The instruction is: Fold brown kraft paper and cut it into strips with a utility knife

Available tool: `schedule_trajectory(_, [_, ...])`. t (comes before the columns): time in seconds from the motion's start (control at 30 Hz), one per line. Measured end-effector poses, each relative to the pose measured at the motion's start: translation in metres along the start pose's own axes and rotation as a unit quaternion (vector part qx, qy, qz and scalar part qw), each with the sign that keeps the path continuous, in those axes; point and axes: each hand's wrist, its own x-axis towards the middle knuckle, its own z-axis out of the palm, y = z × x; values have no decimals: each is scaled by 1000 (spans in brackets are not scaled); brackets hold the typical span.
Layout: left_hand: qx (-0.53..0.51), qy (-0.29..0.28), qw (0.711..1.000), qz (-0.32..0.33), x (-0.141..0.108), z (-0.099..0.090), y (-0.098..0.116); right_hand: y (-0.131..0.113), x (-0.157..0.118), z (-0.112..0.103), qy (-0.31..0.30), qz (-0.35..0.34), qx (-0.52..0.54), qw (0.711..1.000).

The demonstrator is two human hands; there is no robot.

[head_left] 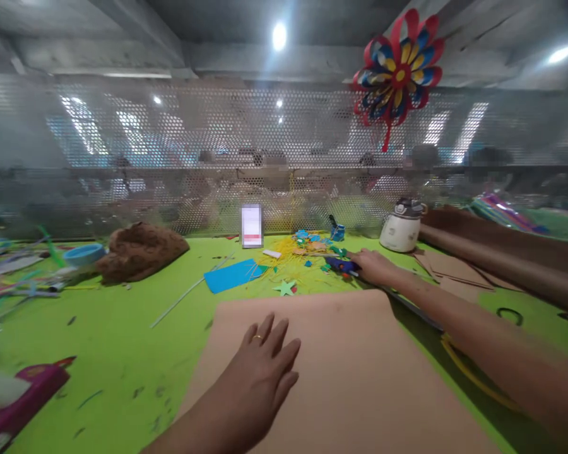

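My left hand [260,381] lies flat with spread fingers on a large sheet of brown paper [350,359]; a ring shows on one finger. The sheet's far edge curls up slightly. My right hand [373,267] reaches far forward past the sheet. Its bunched fingers close on a dark blue-purple tool [341,265], whose exact kind I cannot make out. Beside it spreads a pile of yellow strips [286,252] with small blue and green cut pieces. A pale green star [286,288] and a blue sheet [231,276] lie nearer.
A brown crumpled bundle [142,252] and a blue ring-shaped roll [84,254] sit at left. A lit phone [252,226] stands against the perforated screen [208,126]. The white jug [401,227] and a brown roll [492,265] are at right. A paper flower [400,74] hangs above.
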Motion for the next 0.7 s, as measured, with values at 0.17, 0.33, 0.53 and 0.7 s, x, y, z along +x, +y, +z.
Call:
schedule_trajectory(0.17, [-6,-6,1000,-6,3,-4,0,2,-10,-13,42,-3,53,998])
schedule_trajectory(0.33, [2,21,1000,10,8,3,-6,-39,-78,-45,77,-67,111,989])
schedule_trajectory(0.53, [33,84,995,39,17,29,-32,-95,-182,-64,53,-170,202,963])
schedule_trajectory(0.7, [62,120,989,52,19,47,-44,-106,-228,-53,48,-186,135,972])
